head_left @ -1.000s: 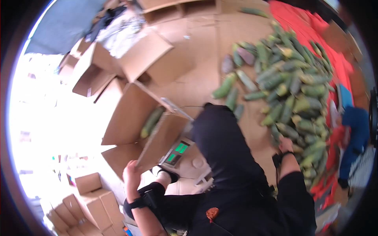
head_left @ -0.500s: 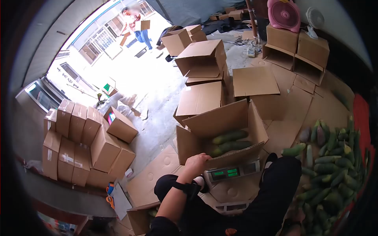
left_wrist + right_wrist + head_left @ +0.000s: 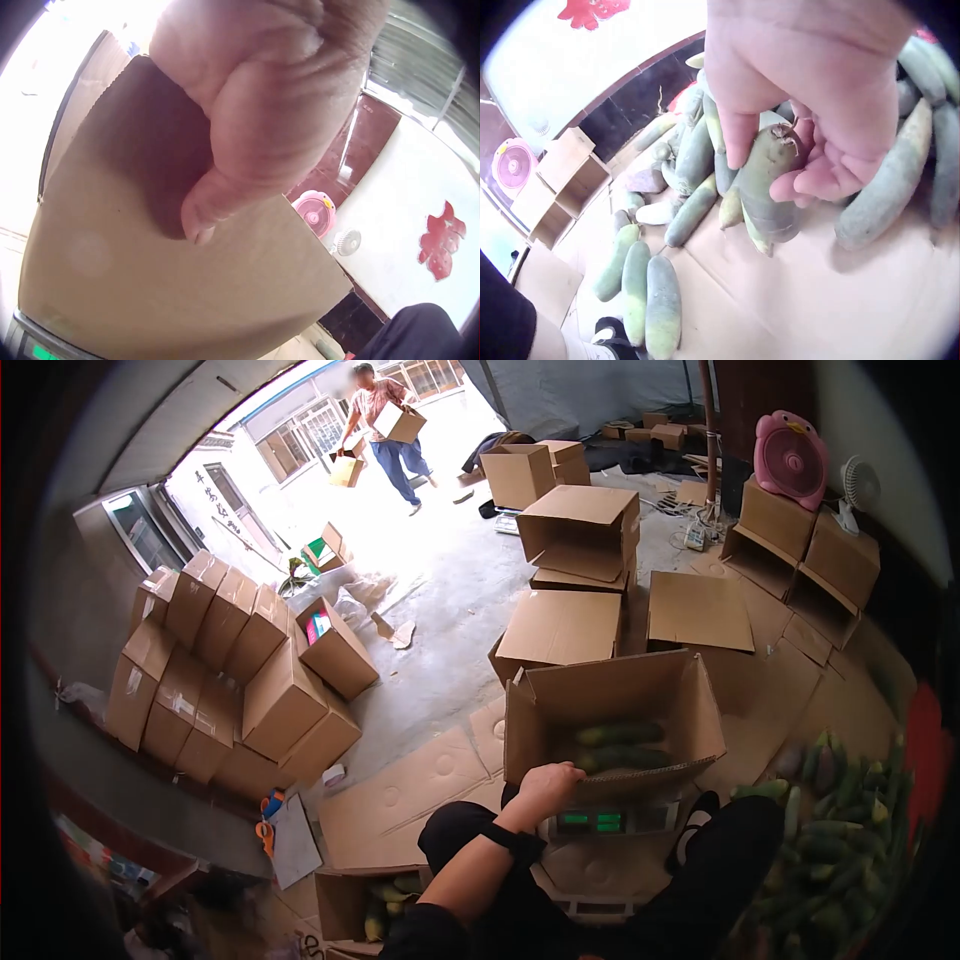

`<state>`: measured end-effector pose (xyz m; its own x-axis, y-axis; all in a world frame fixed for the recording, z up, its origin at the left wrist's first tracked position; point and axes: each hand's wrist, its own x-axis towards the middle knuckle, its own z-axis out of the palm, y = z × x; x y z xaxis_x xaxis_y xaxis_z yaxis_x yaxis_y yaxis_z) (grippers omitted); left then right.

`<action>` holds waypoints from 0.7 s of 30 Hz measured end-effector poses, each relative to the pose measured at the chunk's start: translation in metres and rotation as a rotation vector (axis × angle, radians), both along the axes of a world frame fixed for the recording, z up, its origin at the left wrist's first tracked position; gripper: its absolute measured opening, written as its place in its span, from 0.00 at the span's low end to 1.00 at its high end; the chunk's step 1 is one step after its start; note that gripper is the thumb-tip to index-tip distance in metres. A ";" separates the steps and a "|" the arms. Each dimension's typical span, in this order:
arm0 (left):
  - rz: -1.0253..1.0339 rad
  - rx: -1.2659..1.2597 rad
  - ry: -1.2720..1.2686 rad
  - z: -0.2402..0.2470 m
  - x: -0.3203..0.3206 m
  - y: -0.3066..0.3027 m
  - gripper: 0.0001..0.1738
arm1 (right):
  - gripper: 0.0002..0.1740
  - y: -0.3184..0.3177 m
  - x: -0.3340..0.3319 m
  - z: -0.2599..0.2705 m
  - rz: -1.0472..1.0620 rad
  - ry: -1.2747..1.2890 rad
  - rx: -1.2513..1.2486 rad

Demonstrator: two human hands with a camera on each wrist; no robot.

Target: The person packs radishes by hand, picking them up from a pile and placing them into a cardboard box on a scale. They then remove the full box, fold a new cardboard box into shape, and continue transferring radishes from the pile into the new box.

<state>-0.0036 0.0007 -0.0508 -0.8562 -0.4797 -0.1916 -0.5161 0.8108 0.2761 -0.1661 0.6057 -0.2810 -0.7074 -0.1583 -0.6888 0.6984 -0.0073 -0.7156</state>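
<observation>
Gripping a radish (image 3: 769, 199) at the pile (image 3: 830, 850) with curled fingers, the right hand (image 3: 810, 90) has just left the lower right of the head view, its load outside the box (image 3: 600, 695) (centre right), which contains two radishes (image 3: 622, 734) and whose rim the left hand (image 3: 545, 790) grips.

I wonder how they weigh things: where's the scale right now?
In the head view, the scale sits lower right of centre, under the open box the left hand grips.
</observation>
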 end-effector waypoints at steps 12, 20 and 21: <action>0.012 0.062 -0.040 0.006 0.001 0.003 0.14 | 0.11 -0.174 -0.139 0.223 0.019 0.630 -0.007; -0.008 0.051 -0.030 -0.003 0.002 0.000 0.13 | 0.12 -0.360 -0.119 0.345 0.553 0.690 -0.180; -0.010 0.050 -0.024 -0.003 0.002 0.000 0.13 | 0.13 -0.382 -0.115 0.347 0.672 0.668 -0.193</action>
<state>-0.0015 0.0007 -0.0538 -0.8559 -0.4603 -0.2356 -0.5148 0.8014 0.3046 -0.2811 0.2233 0.0660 -0.6642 -0.7412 -0.0970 0.0486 0.0866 -0.9951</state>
